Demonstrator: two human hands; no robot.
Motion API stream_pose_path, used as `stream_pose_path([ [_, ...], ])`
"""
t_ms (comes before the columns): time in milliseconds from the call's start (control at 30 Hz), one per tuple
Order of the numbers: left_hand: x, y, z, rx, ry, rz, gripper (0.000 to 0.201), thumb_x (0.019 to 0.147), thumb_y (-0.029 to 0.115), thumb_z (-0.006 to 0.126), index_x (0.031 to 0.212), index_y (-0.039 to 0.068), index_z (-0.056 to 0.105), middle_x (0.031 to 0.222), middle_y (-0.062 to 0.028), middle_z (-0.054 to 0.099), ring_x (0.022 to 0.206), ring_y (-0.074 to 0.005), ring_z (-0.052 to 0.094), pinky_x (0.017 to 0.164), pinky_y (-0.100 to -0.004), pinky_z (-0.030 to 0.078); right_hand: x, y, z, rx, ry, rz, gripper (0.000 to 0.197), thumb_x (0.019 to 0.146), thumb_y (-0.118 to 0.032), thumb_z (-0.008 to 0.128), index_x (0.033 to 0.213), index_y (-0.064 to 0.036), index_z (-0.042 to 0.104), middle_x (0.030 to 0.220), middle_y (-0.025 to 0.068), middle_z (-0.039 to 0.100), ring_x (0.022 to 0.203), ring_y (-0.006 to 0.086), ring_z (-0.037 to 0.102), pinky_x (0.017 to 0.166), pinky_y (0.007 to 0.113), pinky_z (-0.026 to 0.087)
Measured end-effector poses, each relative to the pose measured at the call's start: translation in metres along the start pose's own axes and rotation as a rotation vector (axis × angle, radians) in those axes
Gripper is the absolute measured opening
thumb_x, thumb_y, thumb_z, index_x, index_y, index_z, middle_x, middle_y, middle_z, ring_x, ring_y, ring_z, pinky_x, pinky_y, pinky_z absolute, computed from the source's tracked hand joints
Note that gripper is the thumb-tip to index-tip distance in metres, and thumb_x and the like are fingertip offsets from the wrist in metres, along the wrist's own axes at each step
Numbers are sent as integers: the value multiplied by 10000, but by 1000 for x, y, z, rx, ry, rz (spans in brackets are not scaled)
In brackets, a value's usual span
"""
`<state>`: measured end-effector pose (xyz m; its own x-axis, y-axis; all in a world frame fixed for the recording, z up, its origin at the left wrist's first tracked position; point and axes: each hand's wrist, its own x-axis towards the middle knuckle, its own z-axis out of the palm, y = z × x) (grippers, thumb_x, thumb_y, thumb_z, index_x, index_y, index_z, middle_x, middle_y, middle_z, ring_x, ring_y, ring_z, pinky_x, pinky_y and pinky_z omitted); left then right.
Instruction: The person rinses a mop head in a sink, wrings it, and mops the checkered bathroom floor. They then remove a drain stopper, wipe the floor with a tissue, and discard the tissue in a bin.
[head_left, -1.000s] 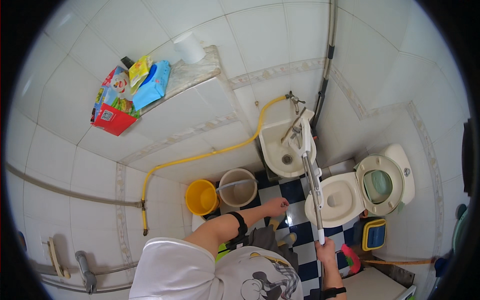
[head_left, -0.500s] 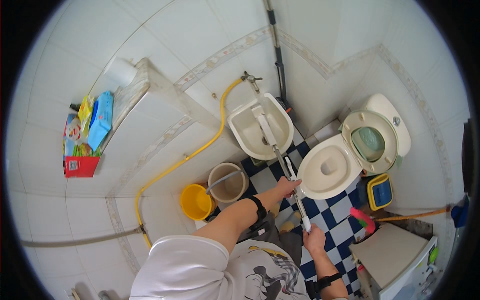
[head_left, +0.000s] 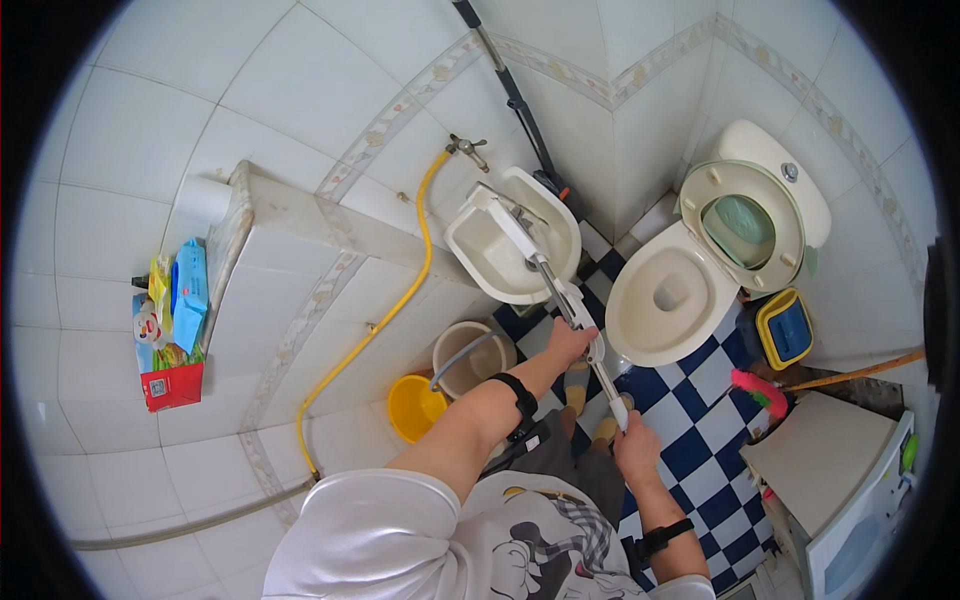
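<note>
A white squeeze mop (head_left: pixel 515 232) with a grey metal pole slants across the middle, its long head above the white wall sink (head_left: pixel 556 207). Partway down the pole, by the white lever part, my left hand (head_left: pixel 571 343) is wrapped round it. My right hand (head_left: pixel 636 450) grips the white end of the handle, nearest my body. The mop head lies across the sink's left side and rim; whether it touches the basin I cannot tell. Over the sink juts a metal tap (head_left: pixel 466 148), joined to a yellow hose (head_left: pixel 425 250).
A beige bucket (head_left: pixel 470 362) and a yellow bucket (head_left: pixel 415 408) stand left of my left arm. The toilet (head_left: pixel 672 292), lid up, is to the right, beside a yellow-rimmed bin (head_left: pixel 784 330). A pink brush (head_left: pixel 760 390) and a grey-topped cabinet (head_left: pixel 820 455) are at the lower right.
The mop head has shifted up and left relative to the sink, toward its left rim. Both hands keep their hold on the pole. The whole view has turned slightly.
</note>
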<state>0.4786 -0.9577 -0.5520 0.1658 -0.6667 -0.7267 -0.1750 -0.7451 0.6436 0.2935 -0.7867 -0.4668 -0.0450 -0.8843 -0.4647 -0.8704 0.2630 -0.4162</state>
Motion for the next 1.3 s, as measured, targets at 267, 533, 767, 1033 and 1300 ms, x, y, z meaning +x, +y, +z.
stream_pose_path([
  [267, -22, 19, -12, -44, 14, -19, 525, 784, 201, 758, 1141, 34, 411, 947, -127, 606, 706, -204, 641, 563, -353, 523, 1, 1, 10, 60, 45, -37, 223, 834, -219, 686, 908, -68, 540, 749, 195, 666, 700, 397, 664, 618, 510, 527],
  [533, -32, 23, -32, -13, 76, -4, 544, 791, 199, 747, 1174, 36, 397, 976, -125, 597, 761, -207, 634, 615, -364, 528, 5, -4, 21, 265, 27, -86, 250, 842, -251, 699, 920, -52, 569, 795, 220, 655, 724, 410, 640, 649, 509, 514],
  [767, -51, 13, -36, -114, 21, -27, 505, 824, 191, 720, 1169, 37, 387, 982, -128, 585, 772, -197, 621, 623, -358, 517, 22, 10, -5, 679, -579, 55, 279, 861, -239, 705, 947, 4, 598, 729, 160, 634, 699, 334, 645, 635, 460, 500],
  [1033, -38, 4, -17, -512, -141, -159, 272, 803, 185, 662, 984, 27, 534, 850, -101, 627, 678, -193, 644, 582, -346, 556, 18, 2, -68, 242, -240, -84, 380, 905, -350, 659, 880, 27, 626, 827, 222, 682, 808, 431, 651, 713, 495, 506],
  [1300, -16, 58, 1, -638, -169, -173, 303, 781, 234, 796, 967, 48, 646, 858, -57, 658, 708, -192, 663, 645, -366, 582, 31, -37, -116, -205, 4, -85, 362, 910, -383, 630, 882, -25, 589, 752, 237, 670, 751, 449, 652, 677, 540, 519],
])
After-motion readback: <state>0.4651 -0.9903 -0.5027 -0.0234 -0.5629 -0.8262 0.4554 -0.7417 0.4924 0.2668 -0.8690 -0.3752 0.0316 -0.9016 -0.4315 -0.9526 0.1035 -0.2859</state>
